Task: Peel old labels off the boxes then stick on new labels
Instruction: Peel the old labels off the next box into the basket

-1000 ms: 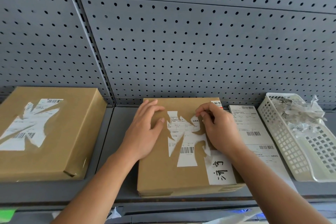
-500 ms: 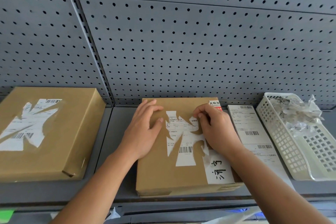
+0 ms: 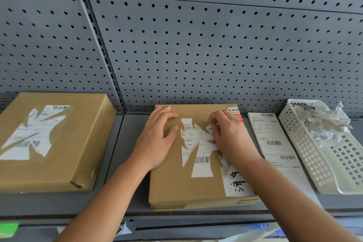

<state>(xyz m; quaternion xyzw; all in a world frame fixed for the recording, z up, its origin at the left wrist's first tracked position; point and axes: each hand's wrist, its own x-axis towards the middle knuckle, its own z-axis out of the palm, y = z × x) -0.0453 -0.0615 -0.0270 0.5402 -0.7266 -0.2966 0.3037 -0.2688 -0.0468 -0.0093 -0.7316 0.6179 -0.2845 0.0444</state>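
A brown cardboard box (image 3: 59, 143) lies flat at the far left of the grey shelf (image 3: 125, 143). The tattered white remains (image 3: 33, 135) of a shipping label cling to its top, a barcode showing at the upper edge and another lower down.

Near it to the right, past a strip of bare shelf, sits the middle box (image 3: 172, 186), also flat, with its far edge close to the perforated back panel (image 3: 196, 55). The left hand (image 3: 157, 141) rests palm-down on the left part of this box's top, fingers nearly straight and slightly spread, thumb tip beside the torn label (image 3: 198, 149). That label is stuck to the centre of the lid in jagged white strips with a barcode near the bottom.

The right hand (image 3: 229, 137) covers the label's right side. Its fingers (image 3: 214, 119) are curled together with the thumb and pinch a small lifted flap at the label's upper right edge.

A small red-and-white sticker (image 3: 235, 114) shows at the box's far right corner, and a white sticker with large handwritten characters (image 3: 235, 182) runs down its near right edge.

Just beside the box lies a sheet of fresh printed labels (image 3: 273, 143), flat on the shelf. Next to it stands a white lattice basket (image 3: 306, 149) holding crumpled peeled scraps (image 3: 322, 122) at its far end.
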